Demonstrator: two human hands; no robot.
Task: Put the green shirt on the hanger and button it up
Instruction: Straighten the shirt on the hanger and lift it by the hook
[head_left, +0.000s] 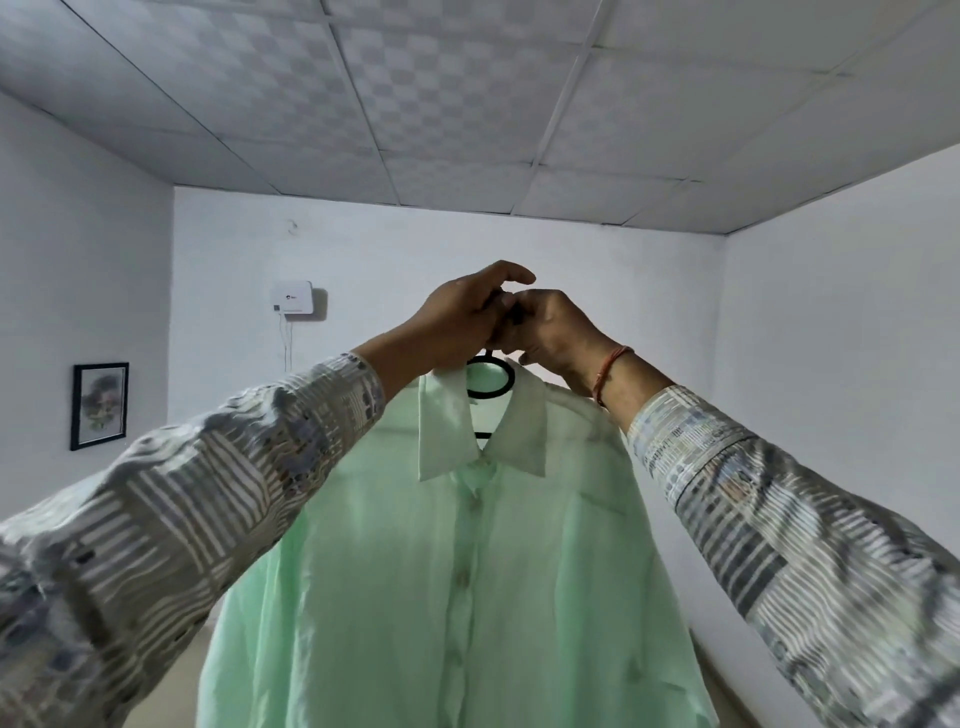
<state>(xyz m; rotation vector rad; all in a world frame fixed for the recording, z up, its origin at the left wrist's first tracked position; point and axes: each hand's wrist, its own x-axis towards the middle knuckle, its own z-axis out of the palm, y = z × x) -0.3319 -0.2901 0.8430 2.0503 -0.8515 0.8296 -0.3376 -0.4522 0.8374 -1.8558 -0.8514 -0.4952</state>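
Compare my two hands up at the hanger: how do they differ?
The right hand wears an orange thread band at the wrist; the left hand shows none. The left hand's forefinger arches over the top, while the right hand's fingers are curled tight. Both close around the top of the hanger, above the collar of the green shirt.
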